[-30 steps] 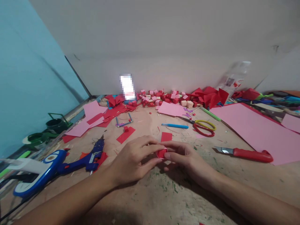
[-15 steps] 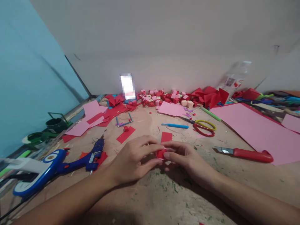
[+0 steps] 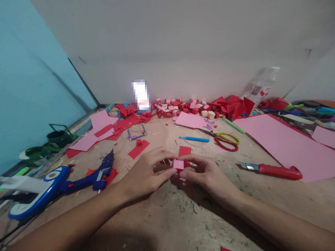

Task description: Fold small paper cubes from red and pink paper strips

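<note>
A small paper cube (image 3: 178, 165) with a pink top face is held between my two hands, just above the table. My left hand (image 3: 149, 174) grips its left side with thumb and fingers. From the right, my right hand (image 3: 205, 170) pinches it with the thumb at the near side and the fingers behind. Just beyond the cube lies a red paper strip (image 3: 185, 151), partly covered by the fingers. Another red strip (image 3: 139, 149), with a small red cube on it, lies past my left hand.
At left sits a blue glue gun (image 3: 101, 174). A red-handled knife (image 3: 280, 171) lies at right, scissors (image 3: 226, 142) and a blue pen-like tool (image 3: 195, 139) ahead. Several small cubes (image 3: 193, 104) line the wall. Pink sheets (image 3: 293, 150), a bottle (image 3: 261, 87) and a lit phone (image 3: 141, 94) are farther out.
The cube has been turned in my fingers: a red face showed before, and a pink face now points up. Both hands stay in nearly the same place.
</note>
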Action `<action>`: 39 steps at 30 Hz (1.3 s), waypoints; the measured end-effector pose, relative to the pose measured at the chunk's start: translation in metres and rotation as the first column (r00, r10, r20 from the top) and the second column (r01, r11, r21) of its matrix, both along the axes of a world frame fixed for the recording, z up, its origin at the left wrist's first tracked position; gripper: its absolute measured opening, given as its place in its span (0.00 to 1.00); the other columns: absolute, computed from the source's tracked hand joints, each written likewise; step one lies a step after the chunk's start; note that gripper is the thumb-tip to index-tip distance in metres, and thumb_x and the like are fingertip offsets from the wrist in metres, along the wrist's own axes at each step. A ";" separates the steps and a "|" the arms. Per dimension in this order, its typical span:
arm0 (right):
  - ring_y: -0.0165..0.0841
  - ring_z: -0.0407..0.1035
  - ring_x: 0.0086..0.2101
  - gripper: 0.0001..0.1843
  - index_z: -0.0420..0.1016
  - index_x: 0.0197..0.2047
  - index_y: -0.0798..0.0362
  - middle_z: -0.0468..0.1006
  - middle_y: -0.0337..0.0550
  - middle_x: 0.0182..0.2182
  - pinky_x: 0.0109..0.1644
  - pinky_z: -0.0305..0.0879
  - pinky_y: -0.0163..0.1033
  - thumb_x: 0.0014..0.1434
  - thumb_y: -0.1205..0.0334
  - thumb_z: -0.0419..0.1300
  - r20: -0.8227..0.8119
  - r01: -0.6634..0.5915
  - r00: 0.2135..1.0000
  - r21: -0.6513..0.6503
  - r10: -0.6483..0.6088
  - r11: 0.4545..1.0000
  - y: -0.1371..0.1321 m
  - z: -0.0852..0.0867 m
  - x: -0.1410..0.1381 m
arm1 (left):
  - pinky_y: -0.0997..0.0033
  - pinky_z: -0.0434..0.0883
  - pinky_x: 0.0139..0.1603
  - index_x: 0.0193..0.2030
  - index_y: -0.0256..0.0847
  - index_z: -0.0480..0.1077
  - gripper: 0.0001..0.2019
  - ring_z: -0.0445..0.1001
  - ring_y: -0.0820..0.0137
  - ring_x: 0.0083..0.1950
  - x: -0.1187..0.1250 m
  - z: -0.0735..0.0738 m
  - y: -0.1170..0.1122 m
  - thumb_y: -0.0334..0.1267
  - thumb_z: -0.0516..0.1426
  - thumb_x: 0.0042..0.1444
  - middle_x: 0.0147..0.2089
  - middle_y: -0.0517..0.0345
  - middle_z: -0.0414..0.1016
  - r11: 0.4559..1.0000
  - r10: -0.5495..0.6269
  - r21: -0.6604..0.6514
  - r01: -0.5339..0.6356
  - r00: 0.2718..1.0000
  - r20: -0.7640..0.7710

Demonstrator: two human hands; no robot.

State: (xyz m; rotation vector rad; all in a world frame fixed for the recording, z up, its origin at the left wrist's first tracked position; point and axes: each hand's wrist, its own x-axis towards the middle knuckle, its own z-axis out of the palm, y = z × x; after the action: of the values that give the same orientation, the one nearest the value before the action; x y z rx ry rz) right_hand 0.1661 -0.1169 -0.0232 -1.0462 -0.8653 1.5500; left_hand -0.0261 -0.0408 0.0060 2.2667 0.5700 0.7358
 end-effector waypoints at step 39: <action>0.37 0.74 0.38 0.06 0.78 0.34 0.51 0.78 0.45 0.38 0.36 0.71 0.40 0.62 0.60 0.63 0.592 -0.006 0.769 0.387 -0.244 0.922 -0.004 0.002 0.003 | 0.69 0.71 0.44 0.45 0.39 0.72 0.08 0.78 0.67 0.42 -0.003 -0.009 -0.003 0.34 0.65 0.60 0.43 0.57 0.80 0.996 0.040 0.077 -0.034 0.995 -0.087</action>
State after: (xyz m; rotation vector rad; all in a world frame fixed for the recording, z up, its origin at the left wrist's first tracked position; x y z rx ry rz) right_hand 0.1692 -0.1213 -0.0214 -1.3282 -1.4567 0.8516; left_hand -0.0290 -0.0436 -0.0027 2.3734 0.6373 0.6887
